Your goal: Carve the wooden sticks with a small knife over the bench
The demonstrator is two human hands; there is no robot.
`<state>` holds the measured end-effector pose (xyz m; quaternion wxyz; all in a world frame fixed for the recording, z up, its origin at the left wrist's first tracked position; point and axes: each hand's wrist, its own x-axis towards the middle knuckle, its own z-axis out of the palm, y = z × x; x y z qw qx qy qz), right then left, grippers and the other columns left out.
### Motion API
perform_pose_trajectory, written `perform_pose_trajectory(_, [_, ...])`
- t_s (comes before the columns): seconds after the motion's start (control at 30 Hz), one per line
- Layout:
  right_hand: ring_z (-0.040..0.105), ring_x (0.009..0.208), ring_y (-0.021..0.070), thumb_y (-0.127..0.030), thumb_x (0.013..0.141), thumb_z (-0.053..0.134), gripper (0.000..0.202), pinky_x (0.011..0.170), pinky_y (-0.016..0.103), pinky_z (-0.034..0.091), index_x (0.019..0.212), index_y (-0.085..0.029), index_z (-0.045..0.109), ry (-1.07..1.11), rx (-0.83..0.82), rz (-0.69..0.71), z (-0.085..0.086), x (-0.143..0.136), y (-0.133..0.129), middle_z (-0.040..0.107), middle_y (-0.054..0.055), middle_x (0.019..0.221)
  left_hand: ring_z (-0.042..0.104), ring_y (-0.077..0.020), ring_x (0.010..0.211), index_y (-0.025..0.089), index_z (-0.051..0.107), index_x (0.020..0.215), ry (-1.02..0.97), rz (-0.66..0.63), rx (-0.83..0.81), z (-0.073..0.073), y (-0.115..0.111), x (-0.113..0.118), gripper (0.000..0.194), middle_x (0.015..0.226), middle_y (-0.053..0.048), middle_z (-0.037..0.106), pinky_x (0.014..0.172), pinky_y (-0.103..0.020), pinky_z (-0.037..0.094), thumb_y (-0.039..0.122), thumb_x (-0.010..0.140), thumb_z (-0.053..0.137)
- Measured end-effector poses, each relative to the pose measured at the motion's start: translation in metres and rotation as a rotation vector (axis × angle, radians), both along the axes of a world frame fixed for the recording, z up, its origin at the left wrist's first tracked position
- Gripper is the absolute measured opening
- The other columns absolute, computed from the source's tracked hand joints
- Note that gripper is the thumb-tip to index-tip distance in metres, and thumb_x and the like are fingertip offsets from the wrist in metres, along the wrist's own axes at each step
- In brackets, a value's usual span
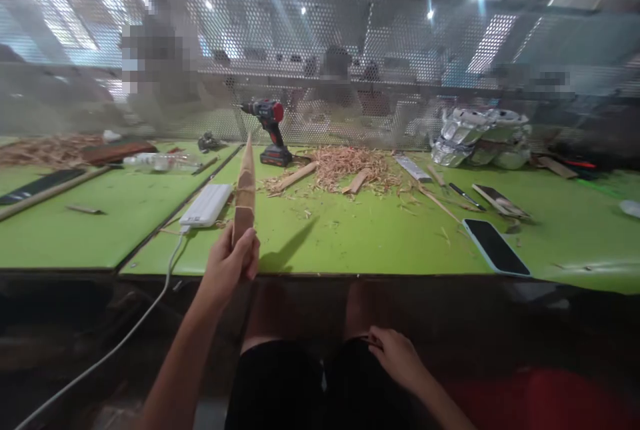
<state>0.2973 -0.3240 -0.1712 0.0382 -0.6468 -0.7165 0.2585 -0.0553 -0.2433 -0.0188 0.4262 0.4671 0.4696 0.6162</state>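
My left hand (234,258) is closed round the lower end of a flat, pointed piece of wood or bamboo (245,187), held upright above the front edge of the green table (345,243). The piece is pale near its tip and browner lower down. My right hand (397,358) rests low over my right thigh, its fingers pinched together. A thin dark thing shows at those fingertips, too small to name. Just behind my left hand lies a white power bank (206,205) with a white cable (150,313) plugged into it.
A cordless drill (273,131) stands by the perforated metal screen (400,50). Wood shavings (350,167) are heaped mid-table. Toward the right lie a phone (495,247), a pen (467,197) and foil-wrapped items (477,137). A clear plastic bottle (163,162) lies at the left.
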Motion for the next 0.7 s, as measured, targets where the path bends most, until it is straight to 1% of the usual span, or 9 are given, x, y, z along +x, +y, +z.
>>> perform_pose_trajectory(0.07, [0.074,0.09,0.0306,-0.032,0.084,0.06,0.007,0.077,0.04,0.055,0.081,-0.031,0.067,0.249,-0.114,0.037,0.032,0.001,0.004,0.077,0.003,0.088,0.041,-0.0056,0.034,0.024,0.044,0.087,0.014,0.036,-0.021,0.0,-0.002,-0.009,0.036,0.061,0.01,0.053,0.033,-0.019,0.036,0.048,0.09,0.071])
perform_pose_trajectory(0.13, [0.072,0.079,0.0281,-0.039,0.086,0.058,0.012,0.071,0.038,0.054,0.082,-0.029,0.064,0.418,-0.186,0.048,0.076,0.002,0.013,0.073,0.002,0.079,0.042,-0.0065,0.034,0.024,0.044,0.087,0.047,0.075,-0.054,0.002,-0.003,-0.019,0.037,0.062,0.009,0.054,0.033,-0.02,0.036,0.047,0.087,0.073])
perform_pose_trajectory(0.2, [0.07,0.082,0.026,-0.045,0.089,0.061,0.019,0.076,0.036,0.054,0.085,-0.026,0.065,0.466,-0.116,0.074,0.126,0.004,0.031,0.073,0.004,0.083,0.044,-0.0076,0.036,0.024,0.045,0.088,0.099,0.116,-0.091,0.004,0.0,-0.028,0.037,0.061,0.009,0.054,0.034,-0.02,0.037,0.045,0.084,0.075])
perform_pose_trajectory(0.3, [0.068,0.081,0.0241,-0.042,0.089,0.066,0.018,0.077,0.036,0.052,0.087,-0.024,0.068,0.47,0.056,0.098,0.19,0.005,0.084,0.074,0.005,0.083,0.045,-0.0084,0.037,0.025,0.043,0.088,0.189,0.124,-0.138,0.007,0.012,-0.035,0.039,0.059,0.01,0.051,0.034,-0.02,0.036,0.047,0.082,0.075])
perform_pose_trajectory(0.37, [0.063,0.07,0.0209,-0.038,0.088,0.069,0.016,0.069,0.034,0.049,0.084,-0.023,0.068,0.435,0.168,0.087,0.214,0.001,0.136,0.072,0.005,0.078,0.044,-0.0085,0.037,0.025,0.041,0.087,0.244,0.061,-0.164,0.009,0.025,-0.034,0.043,0.057,0.012,0.048,0.034,-0.02,0.036,0.052,0.08,0.074])
perform_pose_trajectory(0.43, [0.055,0.062,0.0171,-0.031,0.088,0.071,0.015,0.063,0.032,0.044,0.077,-0.021,0.069,0.403,0.234,0.047,0.223,-0.008,0.195,0.068,0.005,0.073,0.042,-0.0086,0.035,0.026,0.039,0.087,0.299,-0.012,-0.193,0.012,0.041,-0.029,0.045,0.055,0.012,0.047,0.033,-0.02,0.034,0.057,0.08,0.071])
perform_pose_trajectory(0.53, [0.049,0.059,0.0131,-0.013,0.08,0.073,0.006,0.06,0.029,0.036,0.075,-0.015,0.073,0.288,0.205,0.035,0.217,-0.028,0.271,0.064,0.003,0.068,0.043,-0.0101,0.034,0.026,0.038,0.089,0.405,-0.084,-0.241,0.019,0.068,-0.02,0.042,0.054,0.012,0.048,0.032,-0.021,0.033,0.056,0.082,0.068])
perform_pose_trajectory(0.6, [0.047,0.061,0.012,-0.002,0.071,0.074,0.016,0.061,0.027,0.032,0.083,-0.012,0.077,0.286,0.277,0.069,0.208,-0.04,0.304,0.062,-0.001,0.064,0.045,-0.0113,0.036,0.026,0.04,0.09,0.498,-0.113,-0.254,0.024,0.085,-0.015,0.037,0.055,0.01,0.049,0.034,-0.022,0.034,0.052,0.085,0.066])
perform_pose_trajectory(0.7, [0.044,0.057,0.0116,-0.001,0.071,0.076,0.014,0.058,0.027,0.03,0.08,-0.011,0.078,0.358,0.204,0.036,0.196,-0.049,0.323,0.06,0.0,0.058,0.047,-0.0121,0.038,0.025,0.044,0.093,0.62,-0.166,-0.273,0.033,0.11,-0.011,0.029,0.057,0.008,0.051,0.037,-0.023,0.035,0.046,0.089,0.063])
